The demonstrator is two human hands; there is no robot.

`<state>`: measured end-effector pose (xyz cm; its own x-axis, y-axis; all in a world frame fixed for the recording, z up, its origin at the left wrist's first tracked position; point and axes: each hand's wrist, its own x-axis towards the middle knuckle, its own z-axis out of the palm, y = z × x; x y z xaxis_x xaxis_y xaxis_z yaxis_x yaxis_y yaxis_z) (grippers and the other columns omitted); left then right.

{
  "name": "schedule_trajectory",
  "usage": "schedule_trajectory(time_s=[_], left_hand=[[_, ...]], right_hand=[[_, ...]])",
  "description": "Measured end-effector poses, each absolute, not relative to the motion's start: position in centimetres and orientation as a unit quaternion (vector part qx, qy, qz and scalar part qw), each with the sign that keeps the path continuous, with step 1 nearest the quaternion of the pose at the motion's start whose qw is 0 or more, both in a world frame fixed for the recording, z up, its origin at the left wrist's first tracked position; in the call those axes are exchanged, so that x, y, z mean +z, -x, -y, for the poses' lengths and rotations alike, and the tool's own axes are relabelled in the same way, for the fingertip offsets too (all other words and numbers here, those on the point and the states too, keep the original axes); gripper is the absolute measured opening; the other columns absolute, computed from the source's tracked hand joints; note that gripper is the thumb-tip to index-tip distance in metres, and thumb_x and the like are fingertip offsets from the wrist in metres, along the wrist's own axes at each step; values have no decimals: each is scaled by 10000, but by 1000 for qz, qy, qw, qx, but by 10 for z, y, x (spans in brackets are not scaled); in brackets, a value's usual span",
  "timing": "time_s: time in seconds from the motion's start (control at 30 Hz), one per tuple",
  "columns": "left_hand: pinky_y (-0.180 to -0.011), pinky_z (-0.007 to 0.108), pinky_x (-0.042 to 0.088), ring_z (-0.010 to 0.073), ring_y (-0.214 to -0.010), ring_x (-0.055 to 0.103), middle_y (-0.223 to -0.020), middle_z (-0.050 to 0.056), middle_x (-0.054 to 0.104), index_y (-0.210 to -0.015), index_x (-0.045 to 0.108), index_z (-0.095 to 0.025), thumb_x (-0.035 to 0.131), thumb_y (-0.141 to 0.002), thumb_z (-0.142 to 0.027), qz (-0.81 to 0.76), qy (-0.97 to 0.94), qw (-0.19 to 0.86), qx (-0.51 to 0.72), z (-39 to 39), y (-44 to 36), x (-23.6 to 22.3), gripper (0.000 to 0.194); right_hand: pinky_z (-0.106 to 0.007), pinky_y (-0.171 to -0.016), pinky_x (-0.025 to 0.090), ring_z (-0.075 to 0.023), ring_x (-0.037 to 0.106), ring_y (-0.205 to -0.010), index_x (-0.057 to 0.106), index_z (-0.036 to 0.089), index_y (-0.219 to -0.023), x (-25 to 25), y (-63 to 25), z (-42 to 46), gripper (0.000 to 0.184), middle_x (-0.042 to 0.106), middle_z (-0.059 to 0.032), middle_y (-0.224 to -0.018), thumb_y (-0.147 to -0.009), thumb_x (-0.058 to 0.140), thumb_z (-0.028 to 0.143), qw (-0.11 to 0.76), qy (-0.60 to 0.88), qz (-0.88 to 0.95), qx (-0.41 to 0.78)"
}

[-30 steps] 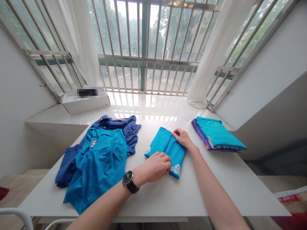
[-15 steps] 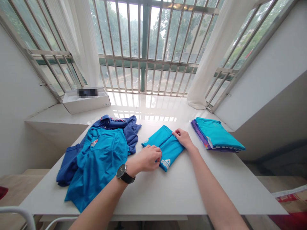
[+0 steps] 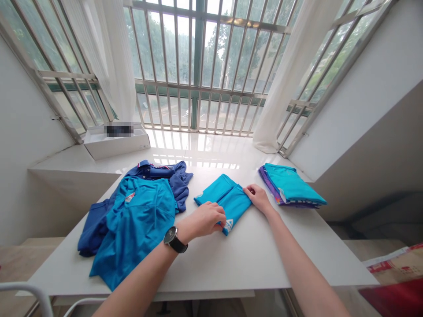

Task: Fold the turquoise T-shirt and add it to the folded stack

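A bright blue shirt [image 3: 228,196], folded into a small rectangle, lies on the white table in front of me. My left hand [image 3: 209,218], with a black watch on its wrist, is closed on the shirt's near edge, beside a white logo it partly covers. At the right-hand edge my right hand [image 3: 257,197] pinches the fabric between thumb and fingers. Unfolded to the left is a blue shirt [image 3: 142,215], lying over a navy polo shirt [image 3: 180,176].
A stack of folded turquoise and purple clothes [image 3: 292,185] sits at the table's right side. On the window ledge stands an open white box [image 3: 119,147]. Barred windows and white curtains [image 3: 280,88] rise behind the table [image 3: 264,268].
My right hand has shifted from the far edge toward the right-hand corner of the folded shirt. The left hand has slid slightly right, covering more of the logo. The view has shifted a little.
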<state>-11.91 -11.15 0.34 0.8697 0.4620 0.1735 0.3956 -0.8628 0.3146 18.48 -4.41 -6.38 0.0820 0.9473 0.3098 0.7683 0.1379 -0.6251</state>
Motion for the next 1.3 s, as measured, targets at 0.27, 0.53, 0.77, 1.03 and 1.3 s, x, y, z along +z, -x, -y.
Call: schedule_trajectory(time_s=[0.27, 0.53, 0.77, 1.03, 1.3], left_hand=[[-773, 296, 401, 176, -897, 596, -995, 6, 683, -855, 701, -218, 688, -881, -234, -241, -951, 158, 113, 112, 119, 8, 33], [-811, 334, 445, 212, -937, 591, -1035, 62, 634, -976, 625, -200, 514, -972, -466, -296, -935, 124, 149, 119, 111, 6, 289], [-1004, 490, 421, 316, -1234, 481, -1353, 133, 516, -1191, 552, -202, 551, -948, -412, -337, -922, 75, 173, 122, 107, -4, 322], [-1063, 478, 375, 282, -1317, 425, -1398, 82, 510, -1107, 593, -227, 479, -795, -12, -260, -948, 67, 169, 121, 108, -10, 395], [-1125, 593, 255, 406, -1437, 240, -1549, 180, 321, -1423, 420, -222, 629, -803, -653, -194, -963, 89, 162, 148, 81, -20, 784]], right_hand=[[-325, -704, 453, -223, 635, -734, 590, 217, -766, -71, -183, 34, 337, 672, -64, -782, -848, 473, 523, 345, 653, 664, 118], [-297, -665, 413, -203, 621, -715, 594, 218, -767, -50, -179, 50, 280, 684, -51, -766, -879, 472, 443, 257, 669, 692, 92], [-255, -563, 397, -169, 595, -649, 591, 204, -731, -28, -174, 82, 216, 655, -15, -701, -772, 620, 414, 243, 655, 684, 207], [-232, -452, 372, -127, 537, -465, 476, 226, -731, -32, -153, 161, 235, 561, 56, -571, -807, 605, 407, 276, 634, 647, 320], [-393, -800, 522, -260, 636, -917, 576, 225, -950, -45, -149, 212, 197, 667, -77, -972, -832, 637, 370, 339, 647, 683, 15]])
